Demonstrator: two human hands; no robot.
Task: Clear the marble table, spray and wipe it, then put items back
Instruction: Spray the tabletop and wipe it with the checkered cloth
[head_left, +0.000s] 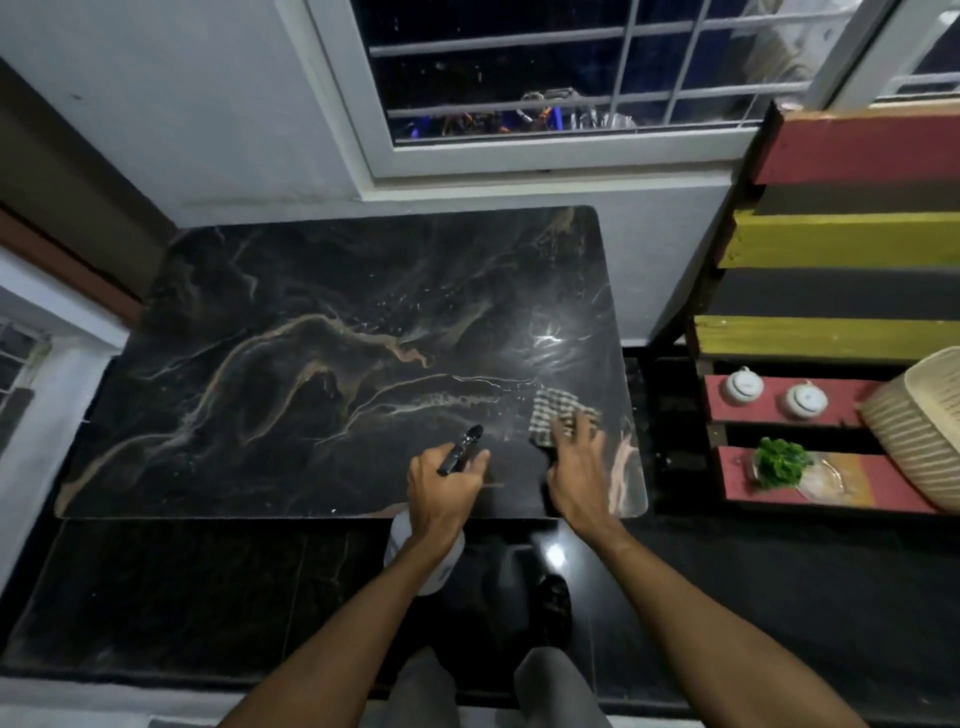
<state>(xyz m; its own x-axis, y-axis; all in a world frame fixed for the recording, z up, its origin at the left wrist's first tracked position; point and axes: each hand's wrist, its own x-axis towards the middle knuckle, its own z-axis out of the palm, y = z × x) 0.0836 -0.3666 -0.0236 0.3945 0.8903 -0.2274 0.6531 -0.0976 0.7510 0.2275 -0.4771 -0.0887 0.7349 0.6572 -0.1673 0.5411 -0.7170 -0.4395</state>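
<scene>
**Desk:** So, what does the head camera give you?

**Operator:** I'm looking down on the marble table (311, 364), a dark slab with tan veins, pushed against the wall under a barred window (545, 78). Its top carries only the cloth and some wet streaks near the right end.

**Desk:** Hands?

**Operator:** My left hand (441, 493) is wrapped around the neck of the spray bottle (423, 551); the fingers are closed on it and the black nozzle (462, 448) points out over the near right part of the slab. The bottle's white body hangs below the wrist, over the table's front edge. My right hand (576, 467) lies flat with the fingers spread, pressing on the checked cloth (558, 415), which sits on the marble near the right front corner. It presses rather than grips. The two hands are close, side by side but not touching.

**Desk:** And the things off the table?

**Operator:** On the striped wooden shelves (831, 239) to the right: two small white lidded jars (744, 387) on a red board, and on the board below a green leafy sprig (782, 460) beside a clear glass dish (826, 480). A ribbed beige basket (919, 441) leans in at the right edge of the picture.

**Desk:** Floor?

**Operator:** Dark glossy tiles (208, 597), with one lamp reflection near my feet.
</scene>
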